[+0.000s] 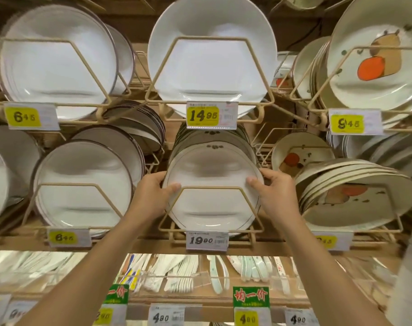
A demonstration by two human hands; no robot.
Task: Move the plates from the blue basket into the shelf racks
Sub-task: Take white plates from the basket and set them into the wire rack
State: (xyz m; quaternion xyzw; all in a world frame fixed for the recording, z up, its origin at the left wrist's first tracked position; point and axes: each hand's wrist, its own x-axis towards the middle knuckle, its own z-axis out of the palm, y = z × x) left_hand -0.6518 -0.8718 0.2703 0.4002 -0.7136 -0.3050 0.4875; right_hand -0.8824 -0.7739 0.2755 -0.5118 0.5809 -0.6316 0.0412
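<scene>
Closest to my view are the two bare forearms, the left forearm (94,267) and the right forearm (322,262), reaching up toward the shelf. Both hands hold one white plate (212,203) with a thin dark line round its rim. My left hand (151,194) grips its left edge, thumb on the front face and fingers curled behind. My right hand (276,191) grips the right edge the same way.

The plate stands tilted in the middle wire rack (174,229) of the lower row, its lower half behind the rack's front frame. It fronts a stack of similar plates (212,140). A price tag reading 19.90 (207,240) hangs just below it.

In the rack to the left stand dark-rimmed white plates (82,184). To the right lean cream plates with an orange picture (355,196). Directly above sits a large white plate (212,60) over a yellow 14.95 tag (202,115). Below the shelf board lie ceramic spoons (184,271) in clear bins.
</scene>
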